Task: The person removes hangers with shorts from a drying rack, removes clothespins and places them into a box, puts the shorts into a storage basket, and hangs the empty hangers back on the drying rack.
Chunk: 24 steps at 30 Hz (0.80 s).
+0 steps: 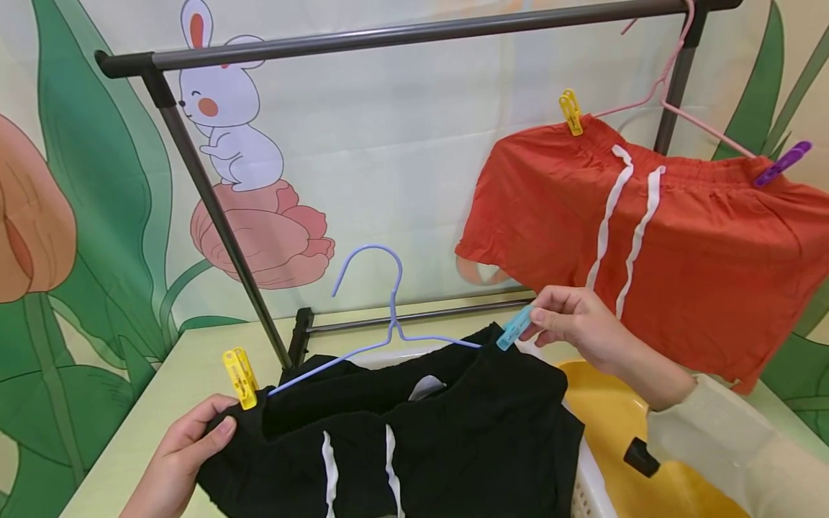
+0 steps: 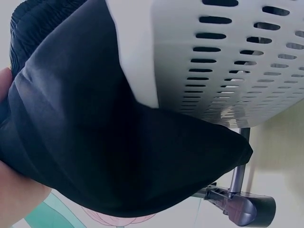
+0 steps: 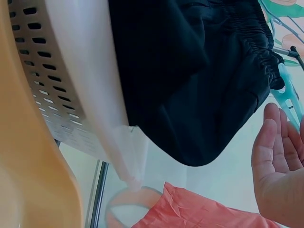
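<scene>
Black shorts (image 1: 492, 424) with two white drawstrings hang from a blue-purple hanger (image 1: 393, 316). A yellow clothespin (image 1: 240, 378) fastens their left waist corner to the hanger. My left hand (image 1: 188, 446) grips the cloth just below that clothespin, thumb in front. At the right waist corner, my right hand (image 1: 576, 324) pinches a light blue clothespin (image 1: 515, 328) whose tip sits on the waistband by the hanger's end. In the right wrist view, the same light blue clothespin (image 3: 289, 92) is at the gathered waistband beside the fingers.
Red-orange shorts (image 1: 544, 194) hang at the right on a pink hanger (image 1: 663, 83), held by yellow (image 1: 571, 111) and purple (image 1: 784, 163) clothespins. A dark metal rack (image 1: 388, 34) spans the back. Beneath are a white perforated basket (image 2: 175, 57) and a yellow basin (image 1: 602, 388).
</scene>
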Available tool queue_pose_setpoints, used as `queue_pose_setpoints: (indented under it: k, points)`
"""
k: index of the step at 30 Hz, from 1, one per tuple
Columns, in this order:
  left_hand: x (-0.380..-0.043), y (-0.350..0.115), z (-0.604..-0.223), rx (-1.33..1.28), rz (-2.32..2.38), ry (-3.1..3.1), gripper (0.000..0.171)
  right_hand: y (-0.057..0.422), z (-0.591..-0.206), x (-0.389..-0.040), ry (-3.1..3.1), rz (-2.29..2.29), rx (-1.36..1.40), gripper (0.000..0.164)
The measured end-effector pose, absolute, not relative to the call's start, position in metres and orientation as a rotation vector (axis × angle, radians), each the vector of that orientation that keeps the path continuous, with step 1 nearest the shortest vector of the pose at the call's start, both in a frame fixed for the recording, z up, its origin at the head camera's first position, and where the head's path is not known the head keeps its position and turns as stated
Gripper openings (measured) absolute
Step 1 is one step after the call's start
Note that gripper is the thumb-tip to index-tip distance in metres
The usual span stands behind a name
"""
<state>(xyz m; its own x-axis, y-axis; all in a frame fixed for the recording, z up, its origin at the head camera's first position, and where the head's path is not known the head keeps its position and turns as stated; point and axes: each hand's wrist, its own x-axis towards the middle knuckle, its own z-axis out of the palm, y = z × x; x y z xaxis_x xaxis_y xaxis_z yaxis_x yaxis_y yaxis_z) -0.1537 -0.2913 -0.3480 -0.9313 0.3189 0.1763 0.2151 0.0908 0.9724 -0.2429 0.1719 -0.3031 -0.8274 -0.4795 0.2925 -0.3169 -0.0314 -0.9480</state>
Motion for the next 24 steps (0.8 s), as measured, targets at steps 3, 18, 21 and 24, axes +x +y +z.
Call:
queue_pose_setpoints:
  k: [3, 18, 21, 24]
  points:
    - [-0.1541, -0.2909, -0.3482, 0.566, 2.0, 2.25, 0.029, 0.1722, -0.3034, -0.243, 2.072, -2.015, -0.868, 0.016]
    - [-0.1562, -0.2884, -0.3494, 0.505, 1.99, 2.312, 0.026, 0.171, -0.3054, -0.2427, 1.964, -2.171, -0.794, 0.017]
    - [-0.1559, -0.2885, -0.3498, 0.489, 1.987, 2.32, 0.026, 0.1704, -0.3061, -0.2427, 1.939, -2.191, -0.761, 0.017]
    - [-0.1562, -0.2888, -0.3502, 0.5, 1.999, 2.31, 0.026, 0.1706, -0.3068, -0.2433, 1.878, -2.213, -0.737, 0.018]
